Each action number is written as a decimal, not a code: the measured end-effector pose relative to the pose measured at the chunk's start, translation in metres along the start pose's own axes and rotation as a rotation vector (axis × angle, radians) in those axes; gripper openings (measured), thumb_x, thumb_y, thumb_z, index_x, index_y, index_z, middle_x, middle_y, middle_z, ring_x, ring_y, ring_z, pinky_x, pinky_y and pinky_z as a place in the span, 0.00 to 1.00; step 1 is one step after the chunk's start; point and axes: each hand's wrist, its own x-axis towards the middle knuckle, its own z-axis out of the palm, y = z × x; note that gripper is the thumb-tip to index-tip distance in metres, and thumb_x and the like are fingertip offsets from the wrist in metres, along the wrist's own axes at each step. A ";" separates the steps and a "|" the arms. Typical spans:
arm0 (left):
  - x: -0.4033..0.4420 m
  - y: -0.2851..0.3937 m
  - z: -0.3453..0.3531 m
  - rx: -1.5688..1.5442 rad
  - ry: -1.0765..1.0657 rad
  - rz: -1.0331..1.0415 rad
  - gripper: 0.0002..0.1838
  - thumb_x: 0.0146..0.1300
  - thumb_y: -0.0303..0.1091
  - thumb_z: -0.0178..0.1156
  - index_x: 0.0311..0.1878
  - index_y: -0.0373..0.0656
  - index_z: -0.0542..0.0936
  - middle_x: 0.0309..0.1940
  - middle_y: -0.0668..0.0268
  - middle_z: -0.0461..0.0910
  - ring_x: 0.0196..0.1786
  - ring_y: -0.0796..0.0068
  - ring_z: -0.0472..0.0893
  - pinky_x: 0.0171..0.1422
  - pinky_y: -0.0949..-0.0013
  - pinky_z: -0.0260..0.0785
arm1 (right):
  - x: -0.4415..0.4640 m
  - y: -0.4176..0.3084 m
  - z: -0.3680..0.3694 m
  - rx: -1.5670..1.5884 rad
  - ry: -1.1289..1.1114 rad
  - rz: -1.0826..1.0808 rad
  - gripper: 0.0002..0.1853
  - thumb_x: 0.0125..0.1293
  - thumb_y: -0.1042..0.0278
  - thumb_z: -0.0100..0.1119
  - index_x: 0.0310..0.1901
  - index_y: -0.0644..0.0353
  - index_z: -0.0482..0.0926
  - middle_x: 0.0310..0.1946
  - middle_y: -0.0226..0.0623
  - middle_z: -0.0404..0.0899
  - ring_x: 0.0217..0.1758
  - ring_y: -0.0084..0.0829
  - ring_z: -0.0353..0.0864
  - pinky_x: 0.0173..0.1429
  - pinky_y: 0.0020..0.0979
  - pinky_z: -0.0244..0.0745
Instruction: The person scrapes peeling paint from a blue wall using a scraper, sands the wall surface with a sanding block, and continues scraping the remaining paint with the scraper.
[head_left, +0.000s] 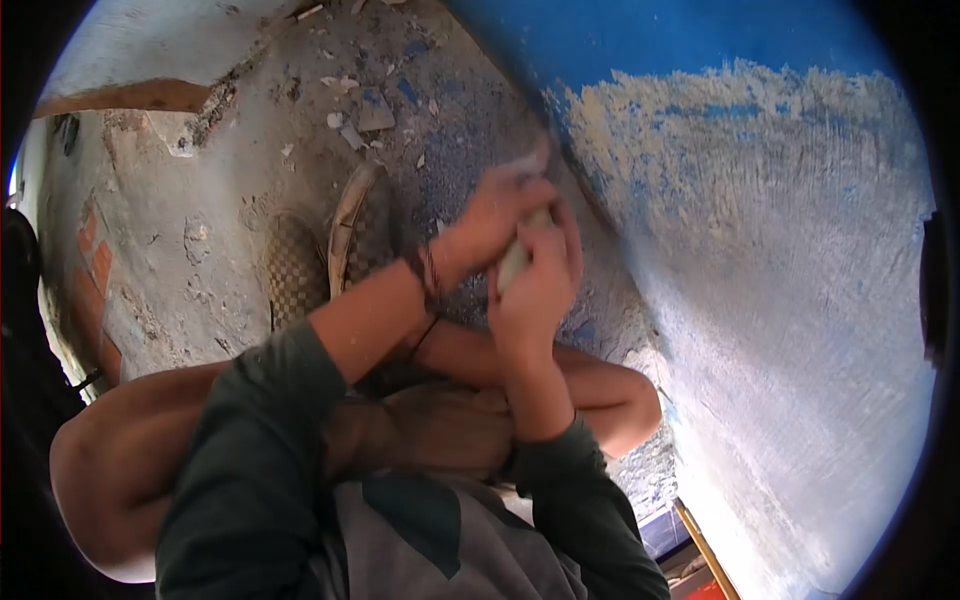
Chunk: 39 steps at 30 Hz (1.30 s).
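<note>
Both my hands meet in front of my knees, near the foot of the wall, around a pale, greenish-white object (515,262) that they mostly cover. My right hand (540,275) has its fingers wrapped round this object. Against its upper end lies my left hand (492,215), its fingers closed; motion blur hides what they hold. A thin whitish piece (530,163) shows blurred beyond the left fingers. The wall (760,250) beside my hands has blue paint above and a scraped, whitish surface below.
Paint flakes and rubble (375,110) lie on the grey floor (180,260). My checkered shoes (295,262) are left of my hands. Exposed bricks (92,270) show at the far left. A yellow-edged item (705,550) is at the bottom right by the wall.
</note>
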 end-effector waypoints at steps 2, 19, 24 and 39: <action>0.004 0.007 0.001 0.087 -0.031 0.158 0.23 0.62 0.35 0.55 0.57 0.32 0.69 0.40 0.69 0.74 0.41 0.84 0.72 0.45 0.75 0.68 | -0.021 -0.020 -0.006 0.206 0.035 0.135 0.24 0.54 0.69 0.53 0.54 0.68 0.70 0.41 0.42 0.75 0.41 0.27 0.74 0.43 0.23 0.70; 0.007 0.010 0.028 -0.119 0.121 -0.001 0.17 0.61 0.29 0.51 0.54 0.38 0.71 0.28 0.72 0.72 0.27 0.85 0.70 0.31 0.78 0.65 | -0.004 -0.028 -0.017 0.317 0.024 0.240 0.21 0.56 0.71 0.49 0.54 0.66 0.70 0.27 0.35 0.71 0.18 0.24 0.68 0.16 0.23 0.61; -0.007 0.023 0.031 -0.122 0.153 -0.130 0.30 0.61 0.29 0.51 0.69 0.41 0.59 0.28 0.72 0.71 0.26 0.86 0.68 0.31 0.79 0.64 | 0.008 -0.030 -0.035 0.550 -0.078 0.555 0.11 0.57 0.72 0.52 0.42 0.65 0.72 0.28 0.36 0.71 0.22 0.25 0.69 0.19 0.23 0.63; 0.004 0.026 0.029 -0.121 -0.038 0.065 0.36 0.62 0.35 0.49 0.71 0.33 0.49 0.38 0.68 0.70 0.38 0.82 0.68 0.46 0.79 0.64 | 0.009 -0.063 -0.022 0.885 -0.327 0.591 0.08 0.64 0.66 0.46 0.29 0.59 0.66 0.16 0.31 0.66 0.08 0.22 0.57 0.09 0.21 0.53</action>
